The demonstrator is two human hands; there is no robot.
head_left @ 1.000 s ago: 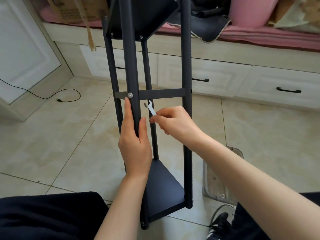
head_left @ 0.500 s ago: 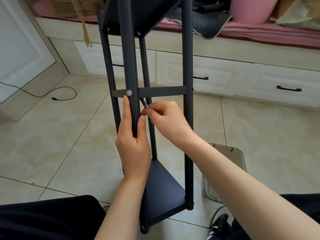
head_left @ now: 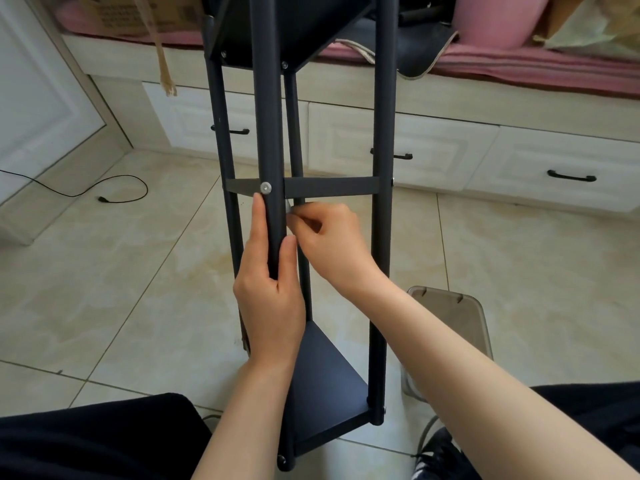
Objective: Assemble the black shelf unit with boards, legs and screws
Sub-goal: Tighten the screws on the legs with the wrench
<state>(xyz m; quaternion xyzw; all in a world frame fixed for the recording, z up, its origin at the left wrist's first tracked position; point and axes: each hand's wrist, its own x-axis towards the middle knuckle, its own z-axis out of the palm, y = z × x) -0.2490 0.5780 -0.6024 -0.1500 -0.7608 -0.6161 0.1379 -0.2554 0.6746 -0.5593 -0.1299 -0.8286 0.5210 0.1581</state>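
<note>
Shelf unit (head_left: pixel 332 386) stands on the tiled floor (head_left: pixel 121 289), top cropped. Left hand (head_left: pixel 268 299) wraps the front leg (head_left: pixel 268 133) below a screw (head_left: pixel 266 187); right hand (head_left: pixel 332 240) pinches a small wrench (head_left: pixel 289 206), mostly hidden behind that leg.

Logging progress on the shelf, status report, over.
Left hand grips front leg. Right hand pinches small wrench behind that leg, under crossbar. Screw head showing. Nothing blocking.

bare forearms (head_left: pixel 467 362), black trousers (head_left: pixel 97 441), black shoe (head_left: pixel 440 459)
</note>
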